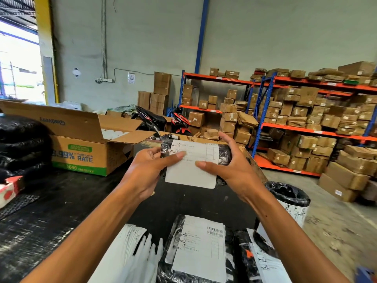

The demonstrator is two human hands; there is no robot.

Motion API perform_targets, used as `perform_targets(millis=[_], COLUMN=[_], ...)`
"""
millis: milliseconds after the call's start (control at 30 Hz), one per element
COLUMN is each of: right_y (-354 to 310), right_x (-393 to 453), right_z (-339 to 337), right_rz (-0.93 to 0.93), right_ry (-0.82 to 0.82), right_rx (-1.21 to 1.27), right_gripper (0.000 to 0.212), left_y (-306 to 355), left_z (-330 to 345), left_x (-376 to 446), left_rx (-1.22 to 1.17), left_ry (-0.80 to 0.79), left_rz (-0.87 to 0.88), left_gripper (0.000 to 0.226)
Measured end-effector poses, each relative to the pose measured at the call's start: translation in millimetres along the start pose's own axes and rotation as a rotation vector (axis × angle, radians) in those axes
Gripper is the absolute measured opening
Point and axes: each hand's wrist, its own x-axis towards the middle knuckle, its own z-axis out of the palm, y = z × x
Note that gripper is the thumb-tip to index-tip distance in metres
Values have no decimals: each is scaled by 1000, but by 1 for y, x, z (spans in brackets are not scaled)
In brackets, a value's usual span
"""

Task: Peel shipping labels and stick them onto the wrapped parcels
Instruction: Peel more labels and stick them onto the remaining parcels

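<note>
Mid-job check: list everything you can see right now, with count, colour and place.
held parcel: one, black wrap, raised between both hands
shipping label: one, white, on the held parcel, lower part hanging free
labelled parcel: one, black with white label, table near edge
label sheets: a stack, white, table near left
open carton: one, brown and green, table left
bin: one, black liner, floor right
shelving: orange and blue, many brown boxes, right
left hand: grips parcel, thumb on label
right hand: grips parcel, thumb on label

Glossy crinkled black plastic parcel [223, 155], matt white paper label [192, 168], brown cardboard box [81, 144].
</note>
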Motion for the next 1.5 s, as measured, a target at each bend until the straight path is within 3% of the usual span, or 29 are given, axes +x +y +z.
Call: perform_targets(millis=[200,267,367,433,600,700,867,1067,1233,1500], right_y=[5,4,0,-5,-5,0,12,37,63,69], right_x=[1,-6,-21,-32,-48,-54,-59,-58,-71,-87], right_z=[-6,-10,-18,-21,-22,-21,-17,7,15,14], right_rz=[98,98,89,84,57,55,105,6,21,74], right_ry=[120,116,56,31,15,42,17,62,149,214], right_rx=[104,96,-75,-199,-329,-552,-911,-693,-594,-524], right_gripper=[90,97,126,129,128,122,108,101,83,80], left_y=[5,3,-2,-3,-7,-11,-22,-23,-53,-62], left_z=[-2,1,5,5,5,4,1,5,1,13], left_x=[0,0,0,1,6,6,6,-1,1,7], left_rx=[187,247,176,104,29,44,388,917,717,485], left_ry=[-241,-260,-275,-289,-294,-245,-140,-357,-348,-365], left_rz=[4,3,-10,-45,-132,-158,83,497,418,304], left_gripper=[55,51,46,45,43,40,50,43,42,46])
